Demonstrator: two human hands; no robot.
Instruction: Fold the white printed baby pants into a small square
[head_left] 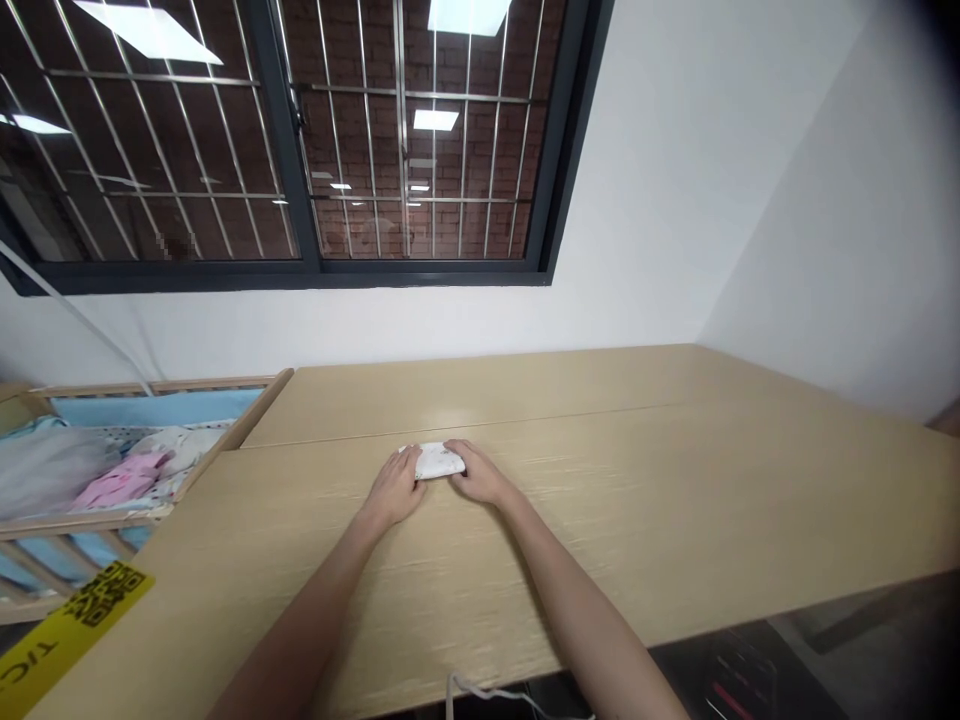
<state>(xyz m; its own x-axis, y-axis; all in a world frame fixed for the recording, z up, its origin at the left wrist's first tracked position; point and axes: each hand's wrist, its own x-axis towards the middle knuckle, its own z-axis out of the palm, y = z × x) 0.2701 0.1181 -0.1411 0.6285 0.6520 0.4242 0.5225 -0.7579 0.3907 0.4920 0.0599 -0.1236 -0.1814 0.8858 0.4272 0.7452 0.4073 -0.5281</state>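
A small white folded cloth item (438, 461) with a faint print lies on the light wooden table (675, 480), near its middle. My left hand (396, 487) rests against the item's left end, fingers curled onto it. My right hand (475, 473) presses on its right end, fingers bent over the edge. Both forearms reach in from the bottom of the view. What the item is exactly I cannot make out.
A wooden crib (112, 470) with blue bedding and pink and white baby clothes stands at the left of the table. A yellow tag with a QR code (71, 625) sits at the lower left. A barred window (300, 140) and white walls are behind. A white cable (480, 692) hangs at the near edge.
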